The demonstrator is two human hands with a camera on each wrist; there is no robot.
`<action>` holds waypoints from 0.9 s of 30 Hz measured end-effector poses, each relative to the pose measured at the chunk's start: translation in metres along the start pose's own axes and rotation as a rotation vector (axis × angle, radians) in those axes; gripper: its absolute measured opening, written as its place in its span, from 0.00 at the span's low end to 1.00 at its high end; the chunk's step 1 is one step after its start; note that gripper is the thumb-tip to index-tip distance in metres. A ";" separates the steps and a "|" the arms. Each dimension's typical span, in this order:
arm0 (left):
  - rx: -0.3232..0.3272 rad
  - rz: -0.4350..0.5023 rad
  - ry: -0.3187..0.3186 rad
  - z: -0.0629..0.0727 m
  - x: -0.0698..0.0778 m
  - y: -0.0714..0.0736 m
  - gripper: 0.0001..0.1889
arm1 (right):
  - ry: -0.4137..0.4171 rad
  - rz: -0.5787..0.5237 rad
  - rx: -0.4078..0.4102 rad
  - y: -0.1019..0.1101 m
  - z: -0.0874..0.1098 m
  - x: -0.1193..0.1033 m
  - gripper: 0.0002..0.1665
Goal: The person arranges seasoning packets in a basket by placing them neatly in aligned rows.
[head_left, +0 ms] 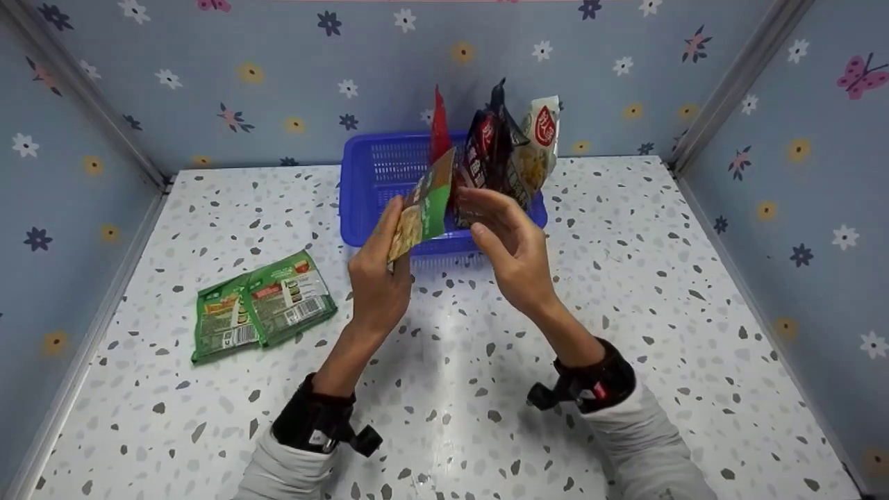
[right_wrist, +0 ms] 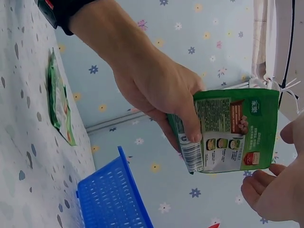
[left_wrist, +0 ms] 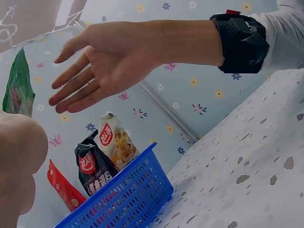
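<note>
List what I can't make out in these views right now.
- Head: part of the basket, hidden by the held packet; fronts of the flat packets, face down.
- Left wrist: the held packet's lower part, behind the left hand.
- Right wrist: most of the red bag, cut off by the bottom edge; fine print, too small.

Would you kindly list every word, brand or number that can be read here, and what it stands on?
"家樂", as best it reads: the green packet in the left hand.
Too small: that packet's fine print and barcode digits; the print on both flat packets on the table.
Too blurred to read surely: the black packet and white packet in the basket.
</note>
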State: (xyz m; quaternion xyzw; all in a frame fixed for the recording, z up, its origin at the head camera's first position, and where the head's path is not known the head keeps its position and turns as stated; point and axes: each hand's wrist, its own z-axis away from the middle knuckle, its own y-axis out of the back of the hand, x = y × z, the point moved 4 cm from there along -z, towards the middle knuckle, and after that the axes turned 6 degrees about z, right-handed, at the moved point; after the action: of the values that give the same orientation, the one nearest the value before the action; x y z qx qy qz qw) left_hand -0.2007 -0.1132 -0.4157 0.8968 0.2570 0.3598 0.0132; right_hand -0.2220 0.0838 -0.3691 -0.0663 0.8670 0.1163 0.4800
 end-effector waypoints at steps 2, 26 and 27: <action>0.024 -0.057 -0.040 0.001 0.003 -0.001 0.26 | -0.018 0.015 -0.057 -0.006 0.004 -0.003 0.35; 0.042 -0.620 -0.450 0.023 0.022 -0.027 0.22 | -0.227 -0.036 0.160 -0.033 0.026 0.008 0.22; 0.040 -0.628 -0.451 0.023 0.021 -0.027 0.22 | -0.232 -0.033 0.166 -0.033 0.027 0.009 0.22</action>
State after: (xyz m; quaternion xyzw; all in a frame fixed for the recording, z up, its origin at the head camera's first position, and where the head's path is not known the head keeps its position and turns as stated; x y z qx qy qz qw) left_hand -0.1848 -0.0761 -0.4248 0.8311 0.5169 0.1268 0.1613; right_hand -0.1974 0.0590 -0.3946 -0.0269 0.8111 0.0430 0.5827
